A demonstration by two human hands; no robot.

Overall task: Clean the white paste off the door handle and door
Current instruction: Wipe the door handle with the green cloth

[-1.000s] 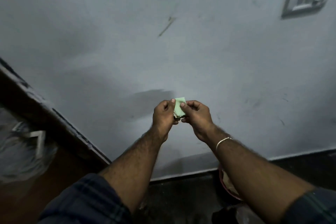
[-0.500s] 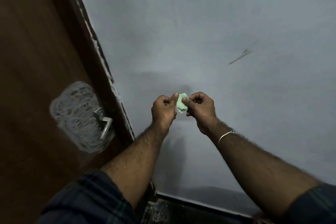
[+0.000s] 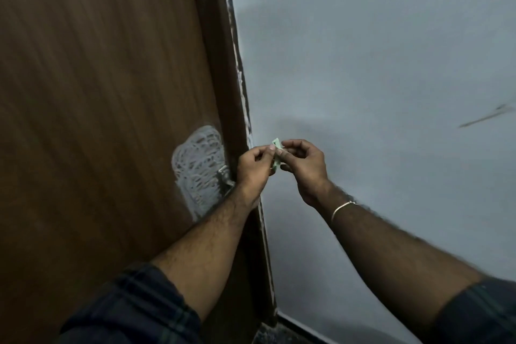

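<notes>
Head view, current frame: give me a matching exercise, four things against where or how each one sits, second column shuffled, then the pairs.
Things:
1. white paste
2. green piece
3. bracelet
4. door handle

States:
A. on the right wrist
B. smeared in scribbled loops on the brown door
C. pinched between the left hand and right hand
D. metal, partly hidden behind the left hand, at the paste's right edge

Pairs: 1-B, 2-C, 3-A, 4-D
</notes>
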